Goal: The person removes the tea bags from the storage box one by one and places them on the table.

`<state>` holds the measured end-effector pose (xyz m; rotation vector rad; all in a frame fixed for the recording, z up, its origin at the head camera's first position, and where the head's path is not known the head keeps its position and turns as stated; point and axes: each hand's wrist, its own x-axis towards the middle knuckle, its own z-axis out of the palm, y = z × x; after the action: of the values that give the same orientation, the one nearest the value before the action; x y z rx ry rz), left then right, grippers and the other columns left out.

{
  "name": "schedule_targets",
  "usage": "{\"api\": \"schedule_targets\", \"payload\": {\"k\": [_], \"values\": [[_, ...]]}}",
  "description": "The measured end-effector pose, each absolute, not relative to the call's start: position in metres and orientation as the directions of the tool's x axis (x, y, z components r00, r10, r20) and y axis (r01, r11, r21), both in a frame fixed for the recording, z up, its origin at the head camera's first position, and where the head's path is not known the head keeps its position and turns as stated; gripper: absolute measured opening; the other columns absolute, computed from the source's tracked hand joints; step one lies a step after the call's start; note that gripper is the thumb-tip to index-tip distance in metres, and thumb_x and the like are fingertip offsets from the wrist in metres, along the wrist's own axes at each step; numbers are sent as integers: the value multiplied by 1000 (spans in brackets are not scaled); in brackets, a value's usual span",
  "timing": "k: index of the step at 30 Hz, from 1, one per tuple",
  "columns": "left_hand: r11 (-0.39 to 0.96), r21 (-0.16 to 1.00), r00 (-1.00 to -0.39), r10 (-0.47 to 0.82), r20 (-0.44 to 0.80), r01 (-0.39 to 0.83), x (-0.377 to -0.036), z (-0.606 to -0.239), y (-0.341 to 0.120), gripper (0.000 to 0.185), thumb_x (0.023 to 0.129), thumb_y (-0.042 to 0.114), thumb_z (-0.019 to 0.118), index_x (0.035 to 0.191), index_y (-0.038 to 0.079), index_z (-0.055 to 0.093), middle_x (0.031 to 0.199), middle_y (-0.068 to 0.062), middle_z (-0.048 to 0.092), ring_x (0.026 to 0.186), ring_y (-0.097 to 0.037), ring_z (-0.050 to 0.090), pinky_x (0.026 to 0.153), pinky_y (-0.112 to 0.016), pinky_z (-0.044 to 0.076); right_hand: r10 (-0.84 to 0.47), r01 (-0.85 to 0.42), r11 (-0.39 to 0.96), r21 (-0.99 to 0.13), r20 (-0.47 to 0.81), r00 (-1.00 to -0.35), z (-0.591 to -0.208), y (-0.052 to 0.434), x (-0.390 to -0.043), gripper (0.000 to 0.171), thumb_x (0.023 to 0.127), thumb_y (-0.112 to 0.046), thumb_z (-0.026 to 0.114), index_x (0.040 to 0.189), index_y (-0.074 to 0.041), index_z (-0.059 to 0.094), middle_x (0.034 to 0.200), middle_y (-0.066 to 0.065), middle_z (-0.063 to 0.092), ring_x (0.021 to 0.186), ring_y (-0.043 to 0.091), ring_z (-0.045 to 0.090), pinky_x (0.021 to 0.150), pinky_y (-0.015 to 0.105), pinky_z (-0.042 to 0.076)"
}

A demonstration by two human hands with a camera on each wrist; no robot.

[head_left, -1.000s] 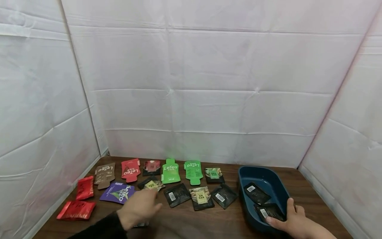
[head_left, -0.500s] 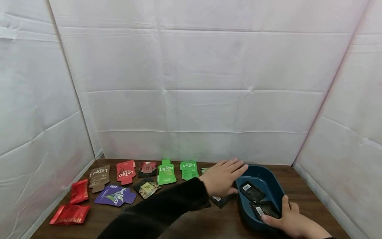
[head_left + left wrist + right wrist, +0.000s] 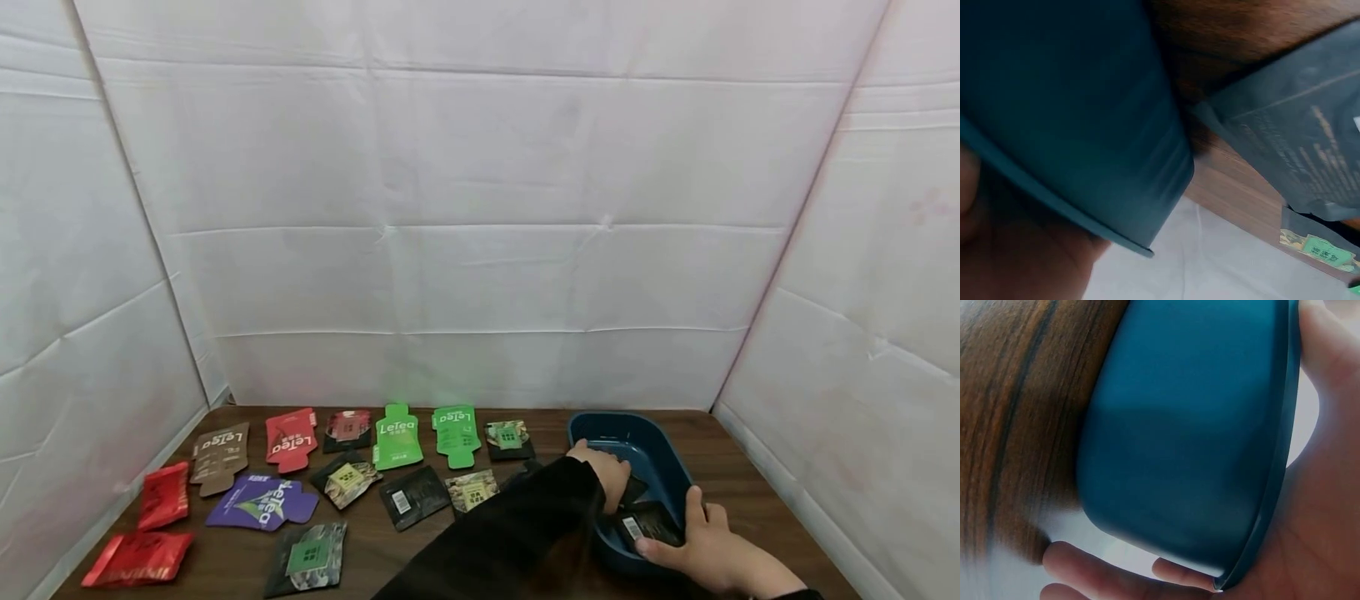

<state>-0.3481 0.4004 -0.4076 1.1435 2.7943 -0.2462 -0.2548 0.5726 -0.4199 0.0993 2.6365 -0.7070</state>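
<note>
Right hand (image 3: 708, 550): grips the near rim of the blue tub (image 3: 660, 433); thumb inside the wall, fingers curled under the outer wall, as the right wrist view shows (image 3: 1329, 487).
Left hand (image 3: 603, 477): reaches over the tub's left rim, fingers down inside on a black packet (image 3: 651, 525); whether the grip is clenched on it or just touching, I cannot tell.
Tub: stands on the tabletop (image 3: 750, 492), between both hands, black packets lying inside.
Left of the left hand: more packets flat on the tabletop, among them two green pouches (image 3: 396, 433), a purple pouch (image 3: 262, 504), and red packets (image 3: 163, 496) farthest out.
</note>
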Motion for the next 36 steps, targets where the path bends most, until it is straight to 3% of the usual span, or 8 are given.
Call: {"api": "schedule_targets", "payload": {"k": [6,10,14,23,26,29,33,36], "values": [[718,-96,-722,673,-158,690,-349,-408,400,10,92,31,72,102,30,72,113,15,65,102,-4,57,102,-30,33,-24,188,869,-458,-418,-908,-420,566,-256,133,85,-71,62,141,25,-12,134,58,5,119,75,24,91,76,31],[678,-141,-692,709,-133,722,-358,-421,405,6,92,28,73,87,27,71,98,13,65,86,-5,57,88,-25,42,-28,187,870,-455,-425,-905,-419,564,-256,133,85,-71,61,141,24,-13,135,58,3,120,75,23,92,76,30],[619,-179,-644,745,-173,765,-364,-433,410,8,94,25,71,86,27,69,86,12,60,74,-7,52,69,-24,44,-32,187,871,-455,-432,-901,-421,561,-256,133,85,-71,61,141,24,-13,136,58,2,121,75,21,92,77,29],[620,-198,-647,752,-127,759,-364,-442,404,17,100,30,63,83,29,66,78,13,57,66,-6,51,65,-24,46,-52,166,874,-457,-426,-903,-426,556,-258,131,86,-71,60,141,25,-12,135,59,2,121,74,23,92,77,29],[632,-158,-647,760,-63,758,-359,-433,394,21,104,29,57,85,29,66,77,13,56,65,-6,50,64,-23,43,-58,171,869,-465,-438,-897,-427,557,-259,131,87,-70,60,140,24,-13,135,59,2,122,74,21,92,77,29],[630,-100,-629,776,49,770,-353,-419,377,18,107,30,50,101,28,67,75,11,52,62,-6,48,61,-22,37,-70,171,863,-475,-448,-891,-427,561,-260,129,88,-69,59,140,25,-13,134,59,1,122,75,17,92,77,29],[593,50,-584,770,255,804,-348,-401,350,24,109,27,43,124,21,62,69,7,47,55,-6,41,57,-21,29,-58,191,859,-475,-461,-886,-425,570,-261,129,88,-69,59,140,25,-13,134,59,1,122,75,16,92,77,30],[549,157,-564,735,376,821,-347,-387,326,26,109,22,43,125,15,63,71,7,53,56,-3,43,58,-17,31,-48,194,865,-462,-461,-886,-424,577,-262,130,88,-70,59,139,26,-13,133,60,2,121,75,17,91,76,31]]}}
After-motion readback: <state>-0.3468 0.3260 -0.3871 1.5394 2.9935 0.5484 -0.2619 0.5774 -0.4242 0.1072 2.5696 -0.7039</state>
